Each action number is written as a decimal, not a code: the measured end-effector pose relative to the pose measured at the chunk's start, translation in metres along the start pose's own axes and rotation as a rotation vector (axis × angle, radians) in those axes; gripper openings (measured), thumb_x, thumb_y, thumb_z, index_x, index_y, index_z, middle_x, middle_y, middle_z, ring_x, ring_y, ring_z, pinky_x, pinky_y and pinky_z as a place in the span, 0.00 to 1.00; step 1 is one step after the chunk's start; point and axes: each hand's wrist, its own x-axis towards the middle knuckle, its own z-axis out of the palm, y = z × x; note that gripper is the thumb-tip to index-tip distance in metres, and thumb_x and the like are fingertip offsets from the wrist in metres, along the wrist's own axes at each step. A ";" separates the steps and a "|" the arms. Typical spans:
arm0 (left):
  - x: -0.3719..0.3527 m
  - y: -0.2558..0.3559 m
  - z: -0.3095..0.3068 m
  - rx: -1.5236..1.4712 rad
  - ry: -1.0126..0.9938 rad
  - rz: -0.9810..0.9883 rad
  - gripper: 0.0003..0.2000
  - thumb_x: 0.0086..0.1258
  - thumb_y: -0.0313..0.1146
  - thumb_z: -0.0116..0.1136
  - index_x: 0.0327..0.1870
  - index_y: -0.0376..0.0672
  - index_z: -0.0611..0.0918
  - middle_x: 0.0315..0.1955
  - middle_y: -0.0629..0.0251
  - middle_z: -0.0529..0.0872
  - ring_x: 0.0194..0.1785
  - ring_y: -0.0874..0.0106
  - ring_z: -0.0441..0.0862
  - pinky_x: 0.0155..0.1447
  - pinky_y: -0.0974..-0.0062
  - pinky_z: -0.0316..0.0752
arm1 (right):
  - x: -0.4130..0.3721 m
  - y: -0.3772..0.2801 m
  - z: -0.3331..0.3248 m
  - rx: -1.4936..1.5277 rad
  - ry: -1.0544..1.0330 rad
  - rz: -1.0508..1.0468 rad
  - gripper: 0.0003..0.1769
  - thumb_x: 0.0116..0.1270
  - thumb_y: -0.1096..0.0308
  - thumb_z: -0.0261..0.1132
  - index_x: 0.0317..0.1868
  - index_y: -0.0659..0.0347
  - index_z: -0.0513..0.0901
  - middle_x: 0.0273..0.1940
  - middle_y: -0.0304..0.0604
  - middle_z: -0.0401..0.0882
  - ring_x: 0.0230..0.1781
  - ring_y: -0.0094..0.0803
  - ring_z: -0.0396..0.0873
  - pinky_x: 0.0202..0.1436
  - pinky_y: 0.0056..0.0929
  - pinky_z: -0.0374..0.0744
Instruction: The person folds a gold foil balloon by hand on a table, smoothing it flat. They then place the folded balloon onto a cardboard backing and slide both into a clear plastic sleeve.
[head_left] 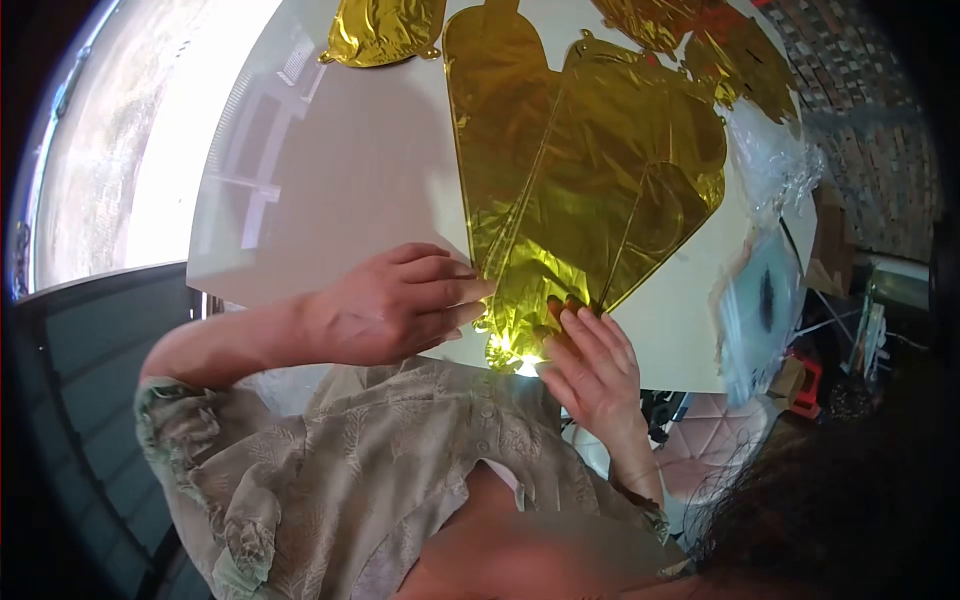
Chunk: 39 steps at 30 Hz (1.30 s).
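A large flat gold foil balloon [600, 150], uninflated and creased, lies on the white table, its narrow end towards my body. My left hand [385, 305] is at the left edge of that narrow end, fingers bent and pressed together on the foil's rim. On the other side my right hand [595, 370] rests with fingers stretched out over the foil, their tips touching it. The crumpled tip between my hands shines brightly. Whether my left thumb is under the foil is hidden.
More gold foil pieces lie at the far edge, one at the left [385, 35] and several at the right [740, 60]. Clear plastic bags [765, 300] are along the right side of the white table [330, 170]. A pink quilted seat [710, 440] is below the right edge.
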 end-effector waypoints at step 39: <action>-0.017 0.003 0.022 0.006 0.017 -0.070 0.19 0.58 0.29 0.65 0.54 0.41 0.84 0.61 0.60 0.82 0.65 0.62 0.79 0.72 0.55 0.70 | 0.016 -0.004 0.012 -0.084 0.150 -0.068 0.13 0.56 0.75 0.76 0.42 0.59 0.85 0.53 0.43 0.85 0.54 0.39 0.84 0.59 0.37 0.84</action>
